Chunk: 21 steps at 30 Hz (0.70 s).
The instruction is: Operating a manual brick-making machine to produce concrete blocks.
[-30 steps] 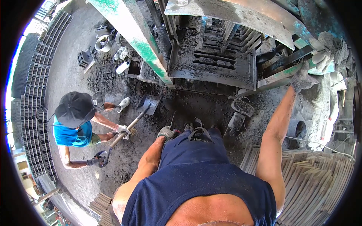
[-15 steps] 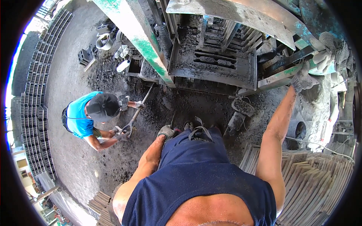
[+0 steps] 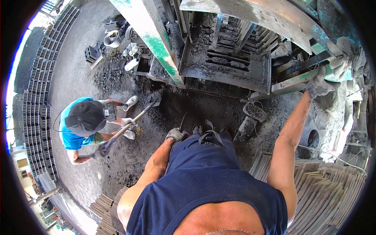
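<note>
My left hand (image 3: 175, 134), in a grey work glove, is low beside my left thigh; its fingers point away and are mostly hidden. Out to the far right, my right hand (image 3: 318, 84), also gloved, reaches the green-and-white machine frame (image 3: 295, 81). Its fingers look closed there, but what they hold is hidden. Several worn gloves (image 3: 341, 62) hang just beyond it. Ahead stands a block-making machine with a slotted metal mould (image 3: 228, 64) covered in dark grit. At left a co-worker in a blue shirt and black cap (image 3: 88, 117) holds a long-handled shovel (image 3: 135, 120), its blade on the dark material.
Stacked boards (image 3: 325, 192) lie at lower right, more boards (image 3: 105, 213) at lower left. Rows of concrete blocks (image 3: 37, 113) line the far left. A white bucket (image 3: 112, 39) and loose block (image 3: 93, 54) sit beyond the grit heap. A slanted post (image 3: 154, 43) rises ahead.
The co-worker has swung back to the left and turned, drawing the shovel away from the machine's base. My view shifts slightly; both my hands stay about where they were.
</note>
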{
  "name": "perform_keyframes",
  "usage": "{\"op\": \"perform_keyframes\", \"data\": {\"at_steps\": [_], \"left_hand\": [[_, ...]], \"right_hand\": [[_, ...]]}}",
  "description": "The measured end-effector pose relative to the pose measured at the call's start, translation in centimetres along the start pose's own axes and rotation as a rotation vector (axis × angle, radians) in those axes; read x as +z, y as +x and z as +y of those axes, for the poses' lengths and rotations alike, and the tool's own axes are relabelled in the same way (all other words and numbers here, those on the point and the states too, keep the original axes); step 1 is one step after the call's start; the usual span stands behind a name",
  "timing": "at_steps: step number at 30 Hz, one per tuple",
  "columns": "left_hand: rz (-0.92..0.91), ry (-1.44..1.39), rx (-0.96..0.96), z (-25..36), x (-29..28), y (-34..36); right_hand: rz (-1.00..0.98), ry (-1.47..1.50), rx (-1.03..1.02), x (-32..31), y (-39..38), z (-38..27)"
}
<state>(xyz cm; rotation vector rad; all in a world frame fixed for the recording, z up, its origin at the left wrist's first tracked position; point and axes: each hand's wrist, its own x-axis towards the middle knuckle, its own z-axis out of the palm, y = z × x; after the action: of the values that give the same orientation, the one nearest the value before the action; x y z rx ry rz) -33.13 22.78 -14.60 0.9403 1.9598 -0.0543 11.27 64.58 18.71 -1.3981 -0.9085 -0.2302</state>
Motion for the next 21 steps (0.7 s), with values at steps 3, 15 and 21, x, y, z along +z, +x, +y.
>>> {"op": "perform_keyframes", "data": {"at_steps": [3, 15, 21], "left_hand": [[-0.05, -0.048, -0.018, 0.9, -0.8, -0.8], [-0.037, 0.032, -0.012, 1.1, -0.8, -0.7], [-0.035, 0.056, -0.004, 0.8, -0.4, -0.2]], "right_hand": [[-0.022, 0.173, -0.005, -0.2, -0.4, -0.9], [-0.003, 0.278, -0.041, 0.2, -1.0, -2.4], [-0.028, 0.142, 0.05, -0.7, -1.5, -3.0]]}}
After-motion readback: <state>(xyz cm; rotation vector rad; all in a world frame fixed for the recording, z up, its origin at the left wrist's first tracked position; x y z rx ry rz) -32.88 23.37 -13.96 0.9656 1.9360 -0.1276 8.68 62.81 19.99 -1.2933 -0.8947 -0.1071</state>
